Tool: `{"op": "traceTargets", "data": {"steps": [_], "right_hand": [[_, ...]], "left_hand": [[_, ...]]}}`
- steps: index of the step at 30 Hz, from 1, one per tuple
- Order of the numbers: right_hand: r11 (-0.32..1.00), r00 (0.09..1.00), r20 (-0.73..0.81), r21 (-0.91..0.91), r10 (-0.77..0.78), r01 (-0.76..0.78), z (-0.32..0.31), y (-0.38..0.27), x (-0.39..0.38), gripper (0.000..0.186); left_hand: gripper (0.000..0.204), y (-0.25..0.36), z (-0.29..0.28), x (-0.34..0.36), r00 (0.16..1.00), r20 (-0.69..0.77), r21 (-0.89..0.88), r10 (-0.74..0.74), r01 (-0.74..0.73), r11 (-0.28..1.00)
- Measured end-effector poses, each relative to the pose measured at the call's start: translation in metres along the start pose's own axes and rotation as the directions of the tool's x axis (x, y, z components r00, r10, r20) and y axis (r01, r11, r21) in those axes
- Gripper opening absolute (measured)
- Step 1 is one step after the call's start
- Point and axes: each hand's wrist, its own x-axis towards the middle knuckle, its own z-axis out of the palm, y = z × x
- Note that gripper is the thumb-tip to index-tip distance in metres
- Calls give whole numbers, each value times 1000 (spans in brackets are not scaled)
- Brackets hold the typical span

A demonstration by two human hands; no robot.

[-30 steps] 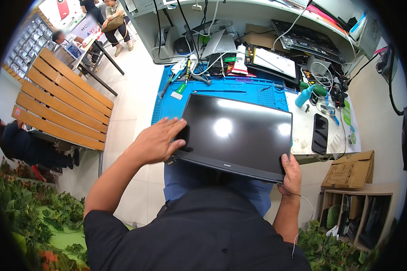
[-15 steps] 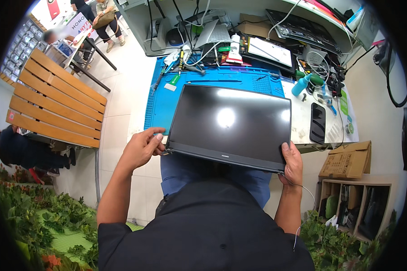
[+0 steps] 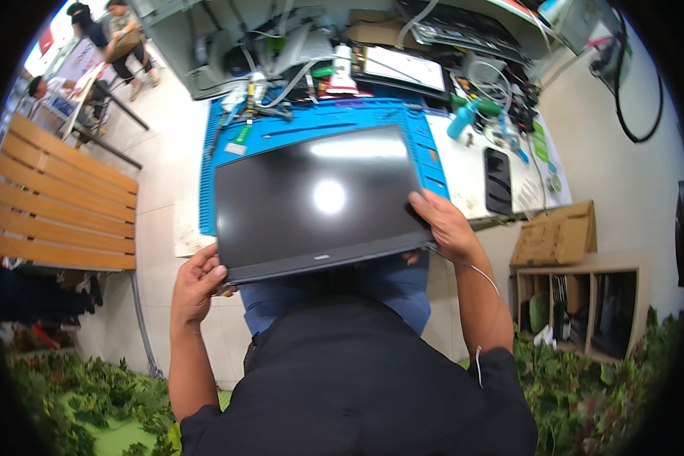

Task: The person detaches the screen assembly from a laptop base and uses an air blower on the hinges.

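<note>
Found one dark screen point(image 3: 311, 216) between two hands, glass upward, near edge above the lap, far part over one blue mat point(image 3: 289, 131). Found left hand point(image 3: 194, 289) pinched on the near left corner, thumb and fingers together at the edge. Found right hand point(image 3: 447, 228) clamped on the right edge, thumb on the glass, fingers partly hidden beneath. Cannot tell contact or gap between far edge and mat. Noted one thin white cable point(image 3: 488, 275) beside the right hand and along the forearm. Counted, beyond the right-hand grip: one black phone point(image 3: 498, 180) and one turquoise bottle point(image 3: 461, 121), both on one white table point(image 3: 460, 173). Counted, to the right of the same grip and well apart: one cardboard box point(image 3: 552, 239), on one wooden shelf point(image 3: 615, 267). Counted, to the left of the left-hand grip and well apart: one slatted bench point(image 3: 61, 204). Logged one white-and-red tube point(image 3: 343, 68) beyond both grips, past the screen.
</note>
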Motion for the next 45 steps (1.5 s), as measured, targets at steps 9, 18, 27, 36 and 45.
{"op": "traceTargets", "data": {"steps": [9,18,27,36,45], "right_hand": [[961,982,2,-205,190,-185,-24,-26,6,31],[927,984,-180,-371,-11,-57,-15,-11,-19,32],[856,969,-184,-514,-165,49,-38,-28,-41,18],[487,928,99,-829,-359,277,-24,-40,-47,18],[172,910,379,-898,-169,406,-12,-41,-32,22]], "left_hand": [[58,-5,-7,5,999,-33,30,21,-20,999],[51,1,-8,5,997,-81,104,-3,12,995],[42,-14,-11,8,975,-217,219,50,-1,976],[22,18,-38,14,949,-175,523,261,-135,842],[32,80,78,-7,902,221,801,371,-385,458]]}}
